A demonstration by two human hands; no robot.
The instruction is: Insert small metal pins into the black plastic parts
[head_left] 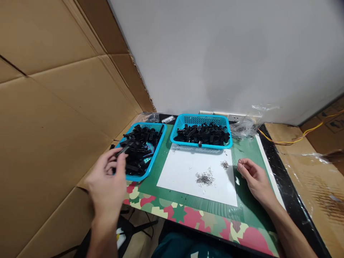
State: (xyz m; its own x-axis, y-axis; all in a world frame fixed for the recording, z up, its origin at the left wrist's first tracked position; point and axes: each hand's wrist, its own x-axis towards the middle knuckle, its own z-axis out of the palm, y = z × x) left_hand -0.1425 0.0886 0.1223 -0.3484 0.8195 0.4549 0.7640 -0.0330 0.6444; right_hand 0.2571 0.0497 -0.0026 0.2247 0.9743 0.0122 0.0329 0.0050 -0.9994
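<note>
My left hand [109, 175] is over the near edge of the left blue basket [156, 157], its thumb and fingers closed on a slim black plastic part [126, 146]. Many similar black pieces [142, 136] fill that basket. On the right, my right hand [252, 175] is held in a pinch above the green mat, just beyond the edge of a white sheet [177, 172]. Whatever sits between those fingertips is too small to make out. Close to it lies a small heap of tiny metal pins [224, 165]; a larger pin heap [205, 178] is nearer the sheet's middle.
A second blue basket [201, 145] of smaller black pieces stands at the back by the wall. Clear plastic bags [244, 127] lie beside it. Cardboard [67, 107] walls the left side; yellow wires [290, 142] cross the cardboard at right.
</note>
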